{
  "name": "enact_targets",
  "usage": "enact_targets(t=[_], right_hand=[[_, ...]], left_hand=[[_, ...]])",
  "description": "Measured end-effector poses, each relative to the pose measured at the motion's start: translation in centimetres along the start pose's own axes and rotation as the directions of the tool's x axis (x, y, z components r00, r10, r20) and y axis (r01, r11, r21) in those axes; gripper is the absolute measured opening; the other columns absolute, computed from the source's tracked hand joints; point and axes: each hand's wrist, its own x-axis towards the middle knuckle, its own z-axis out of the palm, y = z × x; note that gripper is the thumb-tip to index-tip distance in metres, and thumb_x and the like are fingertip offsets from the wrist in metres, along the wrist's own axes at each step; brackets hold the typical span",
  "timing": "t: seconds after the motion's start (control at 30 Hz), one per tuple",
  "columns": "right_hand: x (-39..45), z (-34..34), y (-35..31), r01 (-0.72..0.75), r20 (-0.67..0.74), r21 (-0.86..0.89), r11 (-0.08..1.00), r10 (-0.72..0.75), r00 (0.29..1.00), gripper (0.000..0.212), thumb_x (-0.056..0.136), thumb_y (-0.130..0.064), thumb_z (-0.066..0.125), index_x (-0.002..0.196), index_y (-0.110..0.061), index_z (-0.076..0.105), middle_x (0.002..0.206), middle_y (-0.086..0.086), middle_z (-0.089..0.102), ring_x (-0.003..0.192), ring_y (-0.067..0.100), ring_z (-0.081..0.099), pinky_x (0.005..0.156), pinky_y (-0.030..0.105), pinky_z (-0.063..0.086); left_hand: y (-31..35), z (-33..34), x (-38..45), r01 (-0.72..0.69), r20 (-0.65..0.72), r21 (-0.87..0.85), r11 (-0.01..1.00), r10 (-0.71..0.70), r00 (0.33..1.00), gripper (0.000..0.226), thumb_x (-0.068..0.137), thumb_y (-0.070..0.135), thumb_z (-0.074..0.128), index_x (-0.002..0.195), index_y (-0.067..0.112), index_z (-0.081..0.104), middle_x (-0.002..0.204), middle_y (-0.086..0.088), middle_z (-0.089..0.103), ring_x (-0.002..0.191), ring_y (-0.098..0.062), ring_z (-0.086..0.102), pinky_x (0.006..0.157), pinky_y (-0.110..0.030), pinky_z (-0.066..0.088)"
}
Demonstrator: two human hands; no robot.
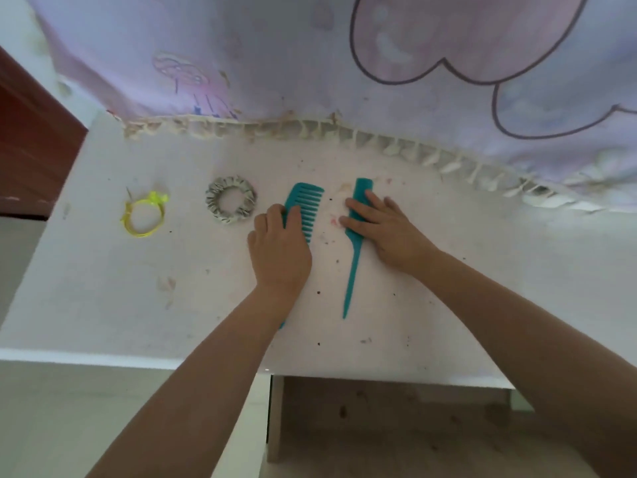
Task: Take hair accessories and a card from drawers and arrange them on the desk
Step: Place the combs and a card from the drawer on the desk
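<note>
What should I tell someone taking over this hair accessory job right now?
Left hand lies flat on the wide-tooth comb; right hand presses the tail comb. Neither is lifted.
On the desk, left to right: yellow hair tie, grey scrunchie, then both combs side by side.
Done: four accessories laid in a row.
Left: no card in view, so it probably still needs fetching.

Two teal combs flat beside scrunchie, yellow band.
</note>
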Motion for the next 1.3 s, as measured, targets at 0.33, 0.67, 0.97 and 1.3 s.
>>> enact_targets(t=[0.33, 0.67, 0.97, 1.3], right_hand=[[-2.4, 0.8, 0.1, -0.075, -0.201, 0.143, 0.987, 0.103, 0.974, 0.059, 0.092, 0.006, 0.032, 0.145, -0.019, 0.022, 0.158, 0.010, 0.011, 0.146, 0.027, 0.004, 0.119, 0.037, 0.003], [-25.0, 4.5, 5.1, -0.073, -0.295, 0.081, 0.994, 0.094, 0.951, 0.035, 0.067, 0.015, 0.054, 0.099, 0.010, 0.068, 0.101, 0.032, 0.070, 0.093, 0.048, 0.066, 0.092, 0.055, 0.048], [-36.3, 10.3, 15.2, -0.538, 0.415, 0.016, 0.843, 0.484, 0.770, 0.050, 0.093, -0.017, 0.045, 0.139, -0.001, 0.032, 0.142, 0.023, 0.041, 0.122, 0.037, 0.048, 0.098, 0.038, 0.044], [-33.2, 14.1, 17.7, -0.915, 0.379, 0.348, 0.206, 0.862, 0.338, 0.048, 0.088, -0.015, 0.051, 0.130, 0.006, 0.039, 0.134, 0.026, 0.045, 0.123, 0.038, 0.043, 0.099, 0.037, 0.041]], left_hand=[[1.2, -0.2, -0.1, 0.078, 0.077, 0.065, 0.995, -0.083, 0.994, 0.042, 0.093, 0.009, 0.047, 0.133, 0.001, 0.043, 0.144, -0.024, 0.037, 0.130, -0.040, 0.034, 0.097, -0.052, 0.037], [12.9, 4.6, -15.7, -0.584, -0.089, -0.108, 0.805, 0.577, 0.812, 0.030, 0.075, 0.013, 0.048, 0.104, 0.009, 0.053, 0.098, -0.016, 0.051, 0.083, -0.027, 0.045, 0.075, -0.041, 0.039], [23.2, 12.5, -23.8, 0.091, 0.843, -0.136, 0.987, 0.067, 0.534, 0.037, 0.099, 0.021, 0.043, 0.129, 0.001, 0.050, 0.133, -0.021, 0.054, 0.120, -0.032, 0.052, 0.097, -0.034, 0.045], [29.3, 16.8, -23.1, 0.587, 0.795, -0.149, 0.796, -0.257, 0.550, 0.032, 0.094, 0.005, 0.046, 0.123, -0.003, 0.055, 0.131, -0.024, 0.057, 0.120, -0.035, 0.054, 0.095, -0.035, 0.046]])
